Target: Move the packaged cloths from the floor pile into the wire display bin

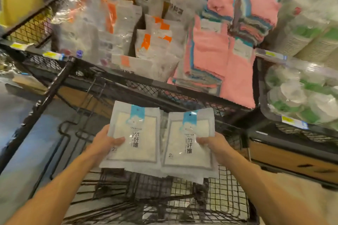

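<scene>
Wire bin (182, 197) noted directly below, mesh floor mostly bare. Upper shelf (146, 82) just beyond, crowded with orange-labelled packs (151, 42) and pink cloths (210, 51). Two stacks of blue-labelled cloth packs (135, 137) held side by side above the bin, edges overlapping. Left hand (106, 142) clamped on the left stack, thumb on top; right hand (212, 144) clamped on the right stack likewise. Judged risks: slick film letting lower packs slide free; packs snagging on the bin rim; stacks fanning out on release.
</scene>
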A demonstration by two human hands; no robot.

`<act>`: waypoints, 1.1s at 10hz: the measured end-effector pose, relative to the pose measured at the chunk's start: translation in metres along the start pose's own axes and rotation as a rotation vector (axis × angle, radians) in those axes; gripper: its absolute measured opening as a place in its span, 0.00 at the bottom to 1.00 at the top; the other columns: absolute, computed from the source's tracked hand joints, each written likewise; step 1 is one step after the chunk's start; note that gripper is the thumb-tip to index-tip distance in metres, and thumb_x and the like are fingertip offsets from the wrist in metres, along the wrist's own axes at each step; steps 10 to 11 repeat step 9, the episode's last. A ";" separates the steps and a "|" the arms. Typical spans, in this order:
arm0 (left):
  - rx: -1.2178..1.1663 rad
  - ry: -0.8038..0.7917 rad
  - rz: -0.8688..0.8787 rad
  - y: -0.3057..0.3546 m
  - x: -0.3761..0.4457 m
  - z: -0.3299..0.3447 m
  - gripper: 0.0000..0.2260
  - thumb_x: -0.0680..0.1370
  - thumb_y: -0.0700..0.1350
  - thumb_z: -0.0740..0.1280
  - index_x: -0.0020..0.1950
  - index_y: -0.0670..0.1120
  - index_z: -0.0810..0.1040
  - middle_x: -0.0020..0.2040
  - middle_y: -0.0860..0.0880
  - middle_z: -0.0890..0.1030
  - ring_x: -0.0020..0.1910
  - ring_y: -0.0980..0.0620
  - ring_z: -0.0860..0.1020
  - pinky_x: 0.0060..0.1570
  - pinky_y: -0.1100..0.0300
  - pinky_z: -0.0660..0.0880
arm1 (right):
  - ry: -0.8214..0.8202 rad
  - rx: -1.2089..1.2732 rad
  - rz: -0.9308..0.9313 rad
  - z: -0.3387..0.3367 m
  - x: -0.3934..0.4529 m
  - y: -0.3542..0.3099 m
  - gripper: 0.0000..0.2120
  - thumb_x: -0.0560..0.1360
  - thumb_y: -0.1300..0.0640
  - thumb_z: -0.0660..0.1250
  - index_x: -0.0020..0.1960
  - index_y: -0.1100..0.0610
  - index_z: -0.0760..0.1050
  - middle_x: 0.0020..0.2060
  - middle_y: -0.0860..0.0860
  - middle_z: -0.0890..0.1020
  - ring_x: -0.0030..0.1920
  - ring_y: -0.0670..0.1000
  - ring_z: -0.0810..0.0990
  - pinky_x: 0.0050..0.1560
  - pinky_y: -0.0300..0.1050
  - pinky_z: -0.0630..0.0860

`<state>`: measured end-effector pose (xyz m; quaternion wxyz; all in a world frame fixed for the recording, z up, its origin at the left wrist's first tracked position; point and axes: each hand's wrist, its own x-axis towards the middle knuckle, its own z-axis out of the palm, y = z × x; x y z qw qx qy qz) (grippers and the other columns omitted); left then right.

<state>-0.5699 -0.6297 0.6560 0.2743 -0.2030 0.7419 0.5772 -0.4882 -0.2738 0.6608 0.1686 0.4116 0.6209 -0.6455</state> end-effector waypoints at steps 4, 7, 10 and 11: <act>0.359 0.200 0.062 -0.033 0.080 0.018 0.35 0.71 0.41 0.80 0.72 0.49 0.65 0.57 0.48 0.77 0.54 0.45 0.79 0.46 0.49 0.80 | 0.279 -0.394 -0.016 0.045 0.075 0.026 0.25 0.74 0.59 0.77 0.64 0.58 0.66 0.56 0.55 0.80 0.54 0.57 0.83 0.47 0.52 0.83; 1.006 0.428 0.369 -0.045 0.078 0.048 0.31 0.72 0.46 0.79 0.72 0.45 0.71 0.62 0.42 0.75 0.60 0.39 0.75 0.57 0.44 0.75 | 0.497 -1.066 -0.184 0.052 0.068 0.030 0.43 0.71 0.40 0.78 0.73 0.58 0.59 0.67 0.56 0.69 0.68 0.58 0.69 0.66 0.60 0.70; 1.132 0.406 0.415 -0.010 0.043 0.050 0.31 0.79 0.59 0.67 0.79 0.48 0.66 0.76 0.40 0.69 0.74 0.40 0.69 0.69 0.43 0.69 | 0.368 -1.214 -0.335 0.034 0.042 -0.013 0.47 0.72 0.33 0.72 0.80 0.55 0.56 0.75 0.55 0.67 0.75 0.59 0.65 0.74 0.64 0.64; 1.132 0.406 0.415 -0.010 0.043 0.050 0.31 0.79 0.59 0.67 0.79 0.48 0.66 0.76 0.40 0.69 0.74 0.40 0.69 0.69 0.43 0.69 | 0.368 -1.214 -0.335 0.034 0.042 -0.013 0.47 0.72 0.33 0.72 0.80 0.55 0.56 0.75 0.55 0.67 0.75 0.59 0.65 0.74 0.64 0.64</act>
